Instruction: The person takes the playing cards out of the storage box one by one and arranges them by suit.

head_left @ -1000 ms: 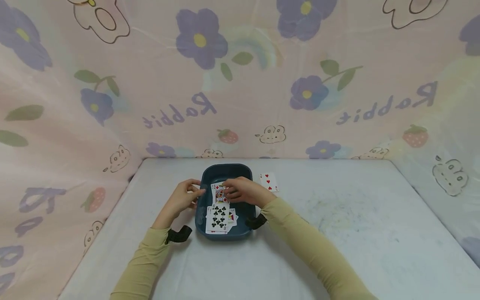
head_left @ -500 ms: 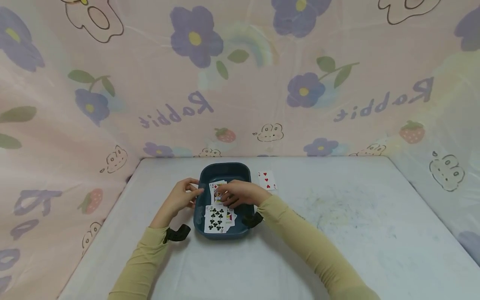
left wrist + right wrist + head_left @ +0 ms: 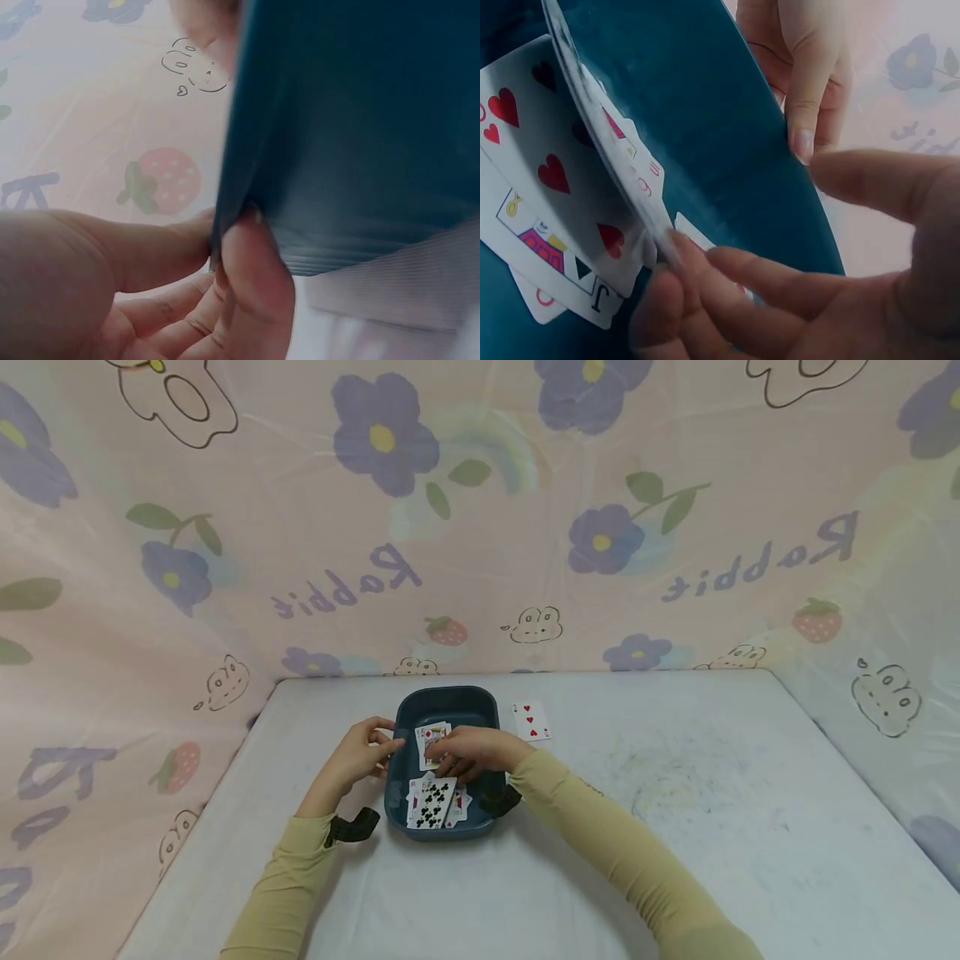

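Note:
My left hand [image 3: 358,753] pinches the left rim of a dark blue plastic tray [image 3: 446,703], thumb on one side and fingers on the other, as the left wrist view shows. Inside the tray, my right hand [image 3: 478,748] has its fingers at the upper edge of a clubs playing card [image 3: 432,803]. Seen nearly edge-on in the right wrist view, a tilted playing card [image 3: 604,142] is pinched at its end between the fingers, thumb apart. Beneath it lie a hearts card [image 3: 553,174] and a jack [image 3: 544,251]. Another stack of face cards [image 3: 429,737] lies farther back in the tray.
A hearts card [image 3: 532,721] lies face up on the white-covered table [image 3: 712,827], just right of the tray. A patterned pink cloth [image 3: 480,552] hangs behind and at the sides. Black wrist-camera mounts [image 3: 354,827] sit at both wrists.
My right hand has moved slightly toward me, from the face-card stack to the clubs card. That card has turned and tilted. My left hand stays on the tray rim.

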Demonstrator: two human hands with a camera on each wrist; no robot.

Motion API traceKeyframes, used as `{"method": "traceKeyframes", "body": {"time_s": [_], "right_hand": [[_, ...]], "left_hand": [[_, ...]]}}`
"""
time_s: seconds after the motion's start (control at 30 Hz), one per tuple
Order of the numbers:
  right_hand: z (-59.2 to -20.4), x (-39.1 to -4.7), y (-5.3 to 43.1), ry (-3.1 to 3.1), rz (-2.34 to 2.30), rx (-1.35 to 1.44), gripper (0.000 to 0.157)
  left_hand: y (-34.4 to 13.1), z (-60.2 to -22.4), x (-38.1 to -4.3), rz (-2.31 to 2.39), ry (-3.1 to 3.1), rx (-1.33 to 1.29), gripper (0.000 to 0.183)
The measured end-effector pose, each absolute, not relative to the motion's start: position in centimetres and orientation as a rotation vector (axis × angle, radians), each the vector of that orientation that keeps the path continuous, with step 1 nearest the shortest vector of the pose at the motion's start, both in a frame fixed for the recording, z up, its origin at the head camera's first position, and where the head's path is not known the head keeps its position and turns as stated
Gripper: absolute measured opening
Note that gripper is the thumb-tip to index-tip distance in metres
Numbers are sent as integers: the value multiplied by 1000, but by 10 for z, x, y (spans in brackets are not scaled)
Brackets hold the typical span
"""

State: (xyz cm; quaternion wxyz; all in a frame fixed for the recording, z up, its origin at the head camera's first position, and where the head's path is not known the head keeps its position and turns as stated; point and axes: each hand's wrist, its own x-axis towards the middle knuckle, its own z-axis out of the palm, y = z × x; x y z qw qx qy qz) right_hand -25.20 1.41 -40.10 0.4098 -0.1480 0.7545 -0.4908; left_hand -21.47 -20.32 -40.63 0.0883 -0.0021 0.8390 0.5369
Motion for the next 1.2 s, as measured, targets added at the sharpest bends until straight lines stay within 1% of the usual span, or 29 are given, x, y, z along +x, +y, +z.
{"method": "traceKeyframes", "body": {"time_s": [0.13,0.2,0.4,0.67,0.83,1.13,1.2], "right_hand": [[-403,-252,13,1926,-1185,-435,27],[-403,-252,12,1942,-1161,-469,24],[-401,-250,9,1971,-1153,-537,24],[-395,-252,10,2112,-1266,-498,19],[-390,-256,15,2221,-1258,-498,11],[-378,-260,32,2173,-1438,-570,9],[-374,-259,39,2127,-1509,-599,12]], "left_hand": [[-203,-406,-215,1588,2497,-8,41],[-204,-405,-214,1585,2497,-16,41],[-204,-405,-212,1573,2504,-33,42],[-202,-405,-214,1561,2505,-54,42],[-199,-404,-216,1544,2524,-57,41],[-200,-406,-215,1559,2529,-27,38],[-200,-406,-214,1563,2528,-20,37]]}}
